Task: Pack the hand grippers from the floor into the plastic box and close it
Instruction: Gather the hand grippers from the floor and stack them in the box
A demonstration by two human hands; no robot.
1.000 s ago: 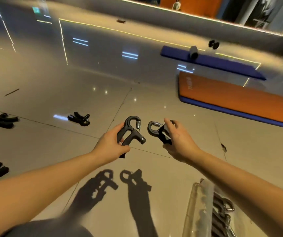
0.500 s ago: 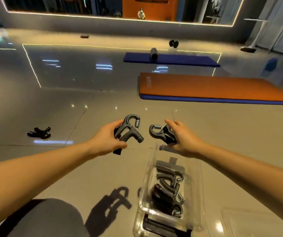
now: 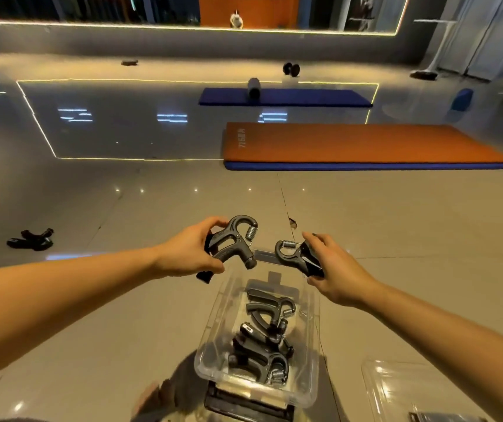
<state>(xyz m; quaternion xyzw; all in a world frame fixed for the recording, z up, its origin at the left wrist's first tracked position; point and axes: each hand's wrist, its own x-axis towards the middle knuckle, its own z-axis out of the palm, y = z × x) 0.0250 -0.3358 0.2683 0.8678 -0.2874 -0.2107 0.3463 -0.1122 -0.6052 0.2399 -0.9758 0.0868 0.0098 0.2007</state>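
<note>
Two loads hover over the plastic box (image 3: 213, 324) at six o'clock: the left hand (image 3: 186, 254) grips one hand gripper (image 3: 232, 243), and the right hand (image 3: 333, 269) pinches a second gripper (image 3: 294, 257). It looks like the loading step; next, lower both inside. A stray gripper (image 3: 31, 239) waits at nine o'clock.

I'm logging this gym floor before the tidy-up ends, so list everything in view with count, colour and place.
left-held hand gripper: 1, black, above the box's far end
right-held hand gripper: 1, black, above the box's far end
packed hand grippers: several, black, inside the box
plastic box: 1, clear, open, floor in front
lid: 1, clear, floor right of the box
loose hand grippers: count unclear, black, floor far left
orange mat: 1, orange, floor ahead
blue mat: 1, blue, behind the orange mat
roller: 1, dark, on the blue mat
left hand: grips one gripper
right hand: grips the other
</note>
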